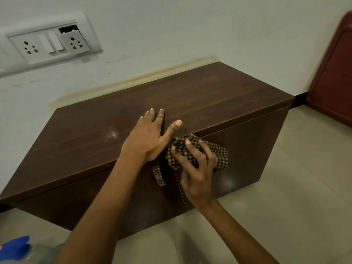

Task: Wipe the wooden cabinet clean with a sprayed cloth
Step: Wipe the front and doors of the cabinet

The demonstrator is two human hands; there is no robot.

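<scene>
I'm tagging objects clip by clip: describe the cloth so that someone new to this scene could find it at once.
Find the low dark wooden cabinet against the pale wall. On its front face, just under the top edge and right of the metal door handle, the right hand presses a bunched cloth. It is the only checked brown-and-cream fabric in view.
</scene>
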